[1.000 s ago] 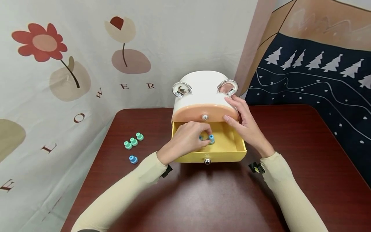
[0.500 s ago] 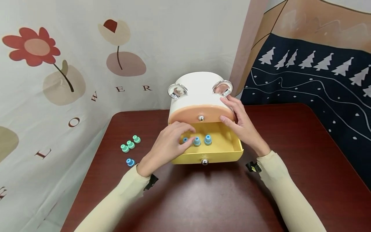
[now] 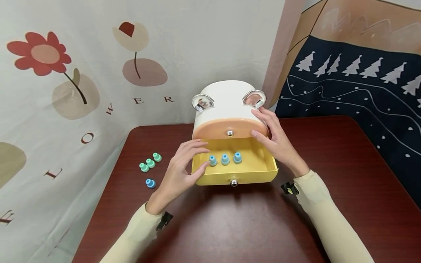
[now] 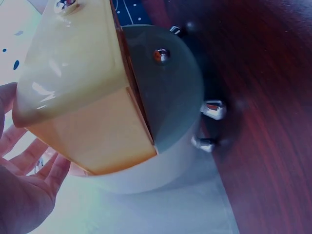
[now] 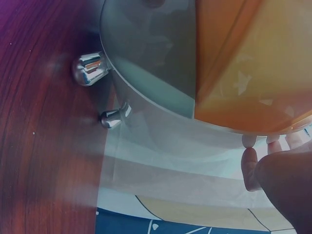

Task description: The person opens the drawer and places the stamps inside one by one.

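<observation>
A small white chest of drawers has its yellow drawer pulled out. Three small stepped light-blue plastic pegs stand upright in a row inside it. My left hand is at the drawer's left edge, thumb and fingers spread apart, fingertips beside the leftmost peg, holding nothing. The left wrist view shows its fingers near the drawer's side. My right hand rests on the chest's right side, its thumb on the closed orange upper drawer and its fingers against the white body.
Left on the brown table stand three green pegs close together and one blue peg. Silver ring ears top the chest, and silver feet hold it up. A printed cloth hangs behind.
My left hand has let go of a peg and drawn back left to the drawer's edge, its fingers spreading and uncovering the row of three. The right hand stays on the chest.
</observation>
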The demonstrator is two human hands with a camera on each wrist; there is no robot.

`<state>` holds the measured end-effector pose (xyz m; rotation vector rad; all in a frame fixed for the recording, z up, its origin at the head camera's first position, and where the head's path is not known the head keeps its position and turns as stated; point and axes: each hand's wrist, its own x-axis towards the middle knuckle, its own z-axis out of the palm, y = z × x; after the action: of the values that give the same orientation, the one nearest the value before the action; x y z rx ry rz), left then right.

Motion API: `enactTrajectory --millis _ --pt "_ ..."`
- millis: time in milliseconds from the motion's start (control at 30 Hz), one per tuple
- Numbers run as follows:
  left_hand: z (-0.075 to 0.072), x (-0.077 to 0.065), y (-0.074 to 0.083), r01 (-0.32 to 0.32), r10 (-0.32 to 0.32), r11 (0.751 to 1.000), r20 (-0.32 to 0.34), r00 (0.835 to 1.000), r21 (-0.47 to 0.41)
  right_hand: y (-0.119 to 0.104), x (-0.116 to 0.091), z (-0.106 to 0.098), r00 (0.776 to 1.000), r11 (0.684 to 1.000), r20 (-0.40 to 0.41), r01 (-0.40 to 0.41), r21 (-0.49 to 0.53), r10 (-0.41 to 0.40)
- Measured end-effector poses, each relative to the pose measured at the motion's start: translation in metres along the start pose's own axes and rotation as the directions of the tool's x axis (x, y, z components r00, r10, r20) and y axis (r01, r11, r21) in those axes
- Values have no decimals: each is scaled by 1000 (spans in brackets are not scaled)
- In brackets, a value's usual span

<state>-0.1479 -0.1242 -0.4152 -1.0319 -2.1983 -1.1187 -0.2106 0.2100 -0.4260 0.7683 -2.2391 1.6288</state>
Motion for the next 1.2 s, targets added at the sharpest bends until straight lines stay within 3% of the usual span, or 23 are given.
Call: enactTrajectory --millis 200,433,667,800,933,1067,1133,1200 --pt "-5 -13 -3 27 -29 999 -68 997 -37 -1 0 0 1000 1000 -2 -4 5 4" --pt "-14 -40 -6 155 -160 987 -104 982 -47 1 0 -2 1000 1000 9 -11 4 11" --pt "-26 -67 -17 205 -198 978 -133 971 44 3 1 -1 1000 1000 3 11 8 -11" --pt "-35 -85 -24 260 -243 958 -139 960 120 4 1 0 1000 1000 2 20 3 -20" --pt "-46 -98 -30 286 -249 935 -186 950 209 3 4 1 1000 1000 3 29 -2 -29" --pt "-55 -104 -32 365 -304 892 -243 921 268 2 4 1 1000 1000 -5 22 -4 -22" --pt "-58 -107 -32 442 -377 852 -256 890 280 2 3 0 1000 1000 -7 16 -5 -16" --pt "-59 -110 -32 525 -468 802 -246 849 286 2 1 0 1000 1000 -7 12 -7 -12"
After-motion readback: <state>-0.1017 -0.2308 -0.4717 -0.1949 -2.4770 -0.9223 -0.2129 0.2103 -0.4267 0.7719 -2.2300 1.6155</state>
